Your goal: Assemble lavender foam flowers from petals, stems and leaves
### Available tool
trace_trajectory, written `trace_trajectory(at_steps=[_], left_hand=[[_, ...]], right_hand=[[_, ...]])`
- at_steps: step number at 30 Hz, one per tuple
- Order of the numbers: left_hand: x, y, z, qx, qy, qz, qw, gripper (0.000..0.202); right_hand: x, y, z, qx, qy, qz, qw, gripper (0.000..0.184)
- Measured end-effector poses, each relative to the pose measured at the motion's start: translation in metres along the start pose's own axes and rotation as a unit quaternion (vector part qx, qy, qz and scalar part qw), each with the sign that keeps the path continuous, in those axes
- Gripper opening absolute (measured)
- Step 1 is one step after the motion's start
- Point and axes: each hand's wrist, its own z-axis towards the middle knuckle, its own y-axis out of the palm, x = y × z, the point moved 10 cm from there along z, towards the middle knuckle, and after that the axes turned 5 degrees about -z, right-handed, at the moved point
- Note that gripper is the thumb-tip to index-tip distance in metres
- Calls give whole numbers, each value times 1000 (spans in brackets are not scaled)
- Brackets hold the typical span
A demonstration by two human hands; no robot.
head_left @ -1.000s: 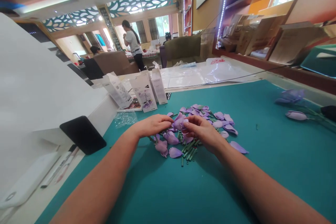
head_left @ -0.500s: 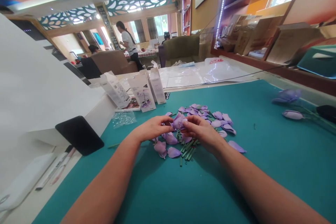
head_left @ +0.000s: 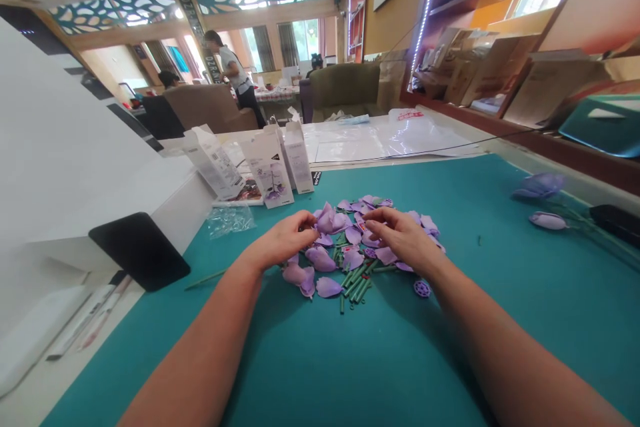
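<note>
My left hand (head_left: pixel 287 238) is closed around a purple artificial tulip, its flower head (head_left: pixel 328 219) just past my fingertips. Its green stem (head_left: pixel 205 279) shows on the far side of my left forearm; the grip itself is partly hidden. Over the right part of a heap of loose purple petals (head_left: pixel 320 258), my right hand (head_left: pixel 404 235) has its thumb and fingers apart, with nothing visible between them. Short green stem pieces (head_left: pixel 358 283) lie at the near side of the heap. A purple wheel-shaped piece (head_left: pixel 422 289) rests by my right wrist.
A green mat (head_left: pixel 320 367) covers the table. White boxes (head_left: pixel 270 170) and a clear plastic bag (head_left: pixel 230 220) stand and lie at the back left, near a black tablet-like panel (head_left: pixel 140 251). Purple tulips (head_left: pixel 548 220) lie far right. A person (head_left: pixel 233 73) stands in the background.
My hands have moved apart; the right fingers have left the flower head and shifted right over the petals. The flower head stays by my left fingers. The wheel-shaped piece now shows by my right wrist.
</note>
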Motion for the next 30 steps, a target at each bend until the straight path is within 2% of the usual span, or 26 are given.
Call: trace_trajectory(at_steps=[3,7,9,12,20,26,28,30], left_hand=[[-2,-3,-2,4,-2,-3,1000,29],[-1,-4,-4,0,-2,-11,1000,31],[-1,-4,-6,0,-4,-17,1000,31],[-1,-5,-7,-1,-6,-21,1000,28],[1,-4,-7,-18,9,-29,999,28],[-7,-4,-4,-24,14,-28,999,28],[-7,-4,-3,-27,15,-33,999,28],[-7,-3,-4,-32,11,-43,999,28]], right_hand=[[-11,11,-3,-30,-84,-161,983,12],[-17,40,-12,-76,-165,-351,919,26],[-16,51,-15,-93,-190,-394,894,33],[-13,59,-15,-100,-204,-421,878,31],[-8,63,-9,-89,-200,-411,885,10],[-19,48,-13,-34,-222,-419,880,7],[-22,39,-13,-7,-200,-406,892,8],[-28,31,-15,9,-185,-350,918,12]])
